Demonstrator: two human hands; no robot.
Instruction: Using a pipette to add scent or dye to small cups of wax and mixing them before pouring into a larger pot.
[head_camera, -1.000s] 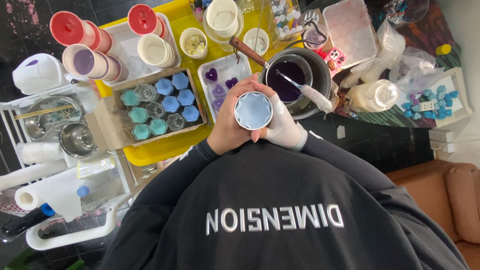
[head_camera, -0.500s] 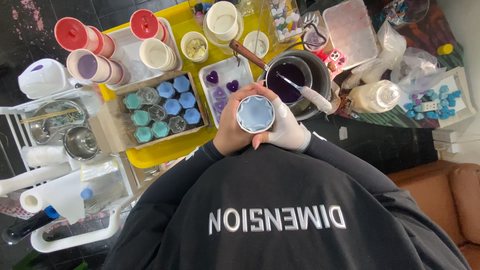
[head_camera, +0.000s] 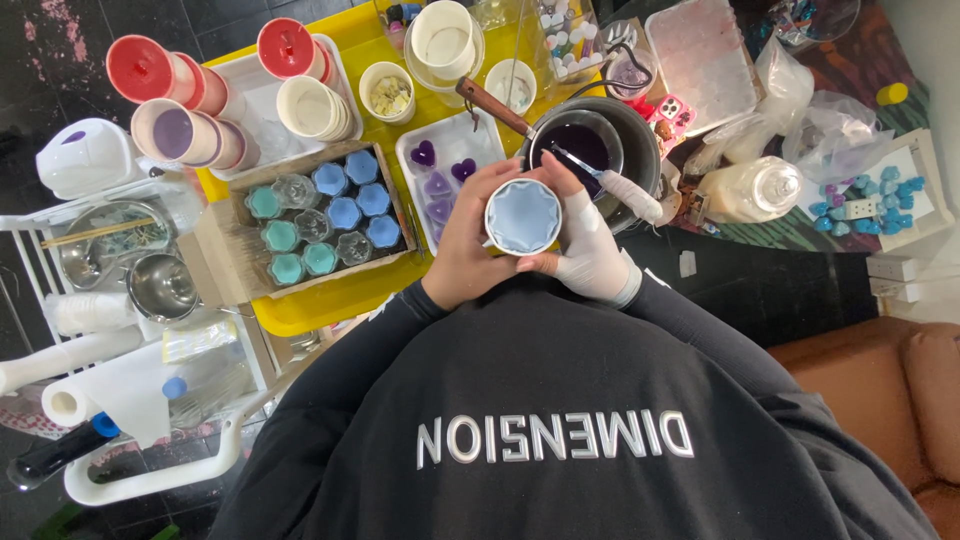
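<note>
You hold a small white cup of pale blue wax in the centre of the frame, just above your dark sweatshirt. Your left hand, bare, wraps the cup's left side with fingers curled around the wall; your right hand, in a white glove, closes on the right side, thumb and fingers pressed to the rim. Both hands are clamped on the cup, not spread. The cup sits upright, its wax surface facing the camera; whether that wax has set cannot be told. Directly above the cup in the frame stands a dark pot of purple wax with a wooden-handled tool and a white-handled stirrer resting in it, the stirrer just beside your gloved fingers. To the upper left of centre a white tray of purple heart shapes lies on the yellow tabletop, and further left a cardboard box of blue and teal filled cups. Risk: tilting the cup may spill wax onto the sweatshirt if it is liquid. Squeezing the thin wall may crack a set surface. Moving your right hand upward in the frame may knock the stirrer and splash purple wax.
</note>
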